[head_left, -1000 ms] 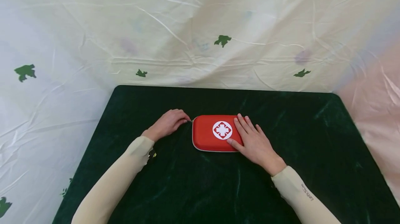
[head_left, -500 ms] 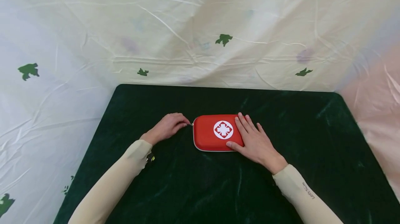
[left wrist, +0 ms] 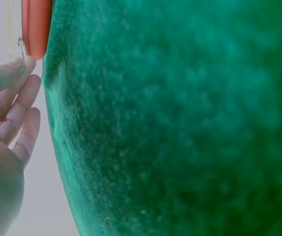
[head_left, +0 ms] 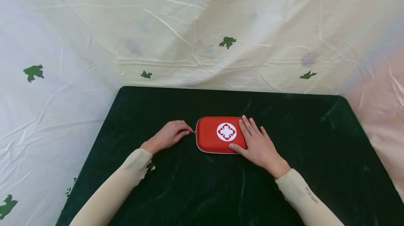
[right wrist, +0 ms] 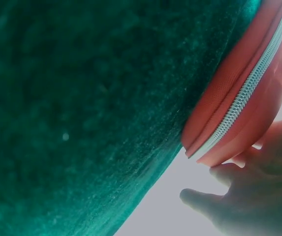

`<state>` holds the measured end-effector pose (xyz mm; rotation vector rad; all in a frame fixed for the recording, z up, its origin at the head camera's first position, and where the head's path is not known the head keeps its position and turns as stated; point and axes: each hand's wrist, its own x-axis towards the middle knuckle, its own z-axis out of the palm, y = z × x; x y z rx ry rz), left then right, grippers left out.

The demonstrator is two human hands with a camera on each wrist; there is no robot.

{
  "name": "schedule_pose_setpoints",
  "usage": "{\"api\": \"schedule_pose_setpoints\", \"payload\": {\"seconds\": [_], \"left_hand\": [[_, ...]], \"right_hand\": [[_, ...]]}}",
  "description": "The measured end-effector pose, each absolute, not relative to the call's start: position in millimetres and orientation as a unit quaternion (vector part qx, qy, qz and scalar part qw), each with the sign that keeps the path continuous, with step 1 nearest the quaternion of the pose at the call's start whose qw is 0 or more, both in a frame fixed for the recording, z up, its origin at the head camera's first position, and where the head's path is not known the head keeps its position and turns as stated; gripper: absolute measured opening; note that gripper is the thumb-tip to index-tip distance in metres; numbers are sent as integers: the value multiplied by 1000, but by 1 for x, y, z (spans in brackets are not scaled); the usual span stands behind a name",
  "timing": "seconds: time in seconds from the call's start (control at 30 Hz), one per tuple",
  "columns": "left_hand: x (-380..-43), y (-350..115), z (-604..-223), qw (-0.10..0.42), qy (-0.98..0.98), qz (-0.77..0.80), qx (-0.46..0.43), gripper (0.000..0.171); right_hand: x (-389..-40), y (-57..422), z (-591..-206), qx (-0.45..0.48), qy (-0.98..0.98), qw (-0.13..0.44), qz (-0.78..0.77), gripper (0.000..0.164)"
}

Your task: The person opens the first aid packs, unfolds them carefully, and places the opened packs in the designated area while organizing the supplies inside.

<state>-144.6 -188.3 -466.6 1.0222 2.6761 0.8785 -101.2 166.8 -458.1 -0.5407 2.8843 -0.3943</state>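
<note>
Nearest the camera, two forearms in cream sleeves reach out over the dark green velvet-covered counter (head_left: 221,191). The right hand (head_left: 258,145) lies flat with straight fingers on the right end of the red, rounded-rectangle hard-shell first-aid case (head_left: 217,135), thumb along its near edge, pressing it down rather than gripping it. The left hand (head_left: 168,135) sits just beside the case's left end, fingers curled, fingertips pinching the small metal zipper pull (head_left: 193,132) that sticks out there; the left wrist view shows the fingertips (left wrist: 28,63) right at that pull. The case lies flat near the middle of the counter, white cross emblem (head_left: 226,131) up, and the right wrist view shows its white zipper (right wrist: 249,88) running round the seam, closed along the stretch in view. It looks light and stiff, with a smooth moulded lid that could slide on the velvet, so it probably wants a flat palm on top and a pinch at the pull. Beyond the counter hangs a wrinkled cream sheet with green leaf prints (head_left: 202,33).
</note>
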Motion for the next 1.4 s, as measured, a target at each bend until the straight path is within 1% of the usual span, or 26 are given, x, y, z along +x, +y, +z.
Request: {"api": "schedule_pose_setpoints", "payload": {"seconds": [0.53, 0.97, 1.23, 1.4], "left_hand": [[-135, -190, -469, 94, 873, 340, 338, 20], [-118, -190, -470, 99, 867, 351, 339, 20], [-112, -190, -471, 112, 865, 363, 328, 19], [-110, -189, -473, 109, 860, 376, 328, 19]], "right_hand": [[-100, 166, -459, -178, 970, 98, -134, 106], [-100, 166, -458, -175, 971, 98, -130, 107], [-100, 166, -458, -174, 970, 99, -137, 106], [-100, 165, -458, -175, 970, 96, -137, 107]]}}
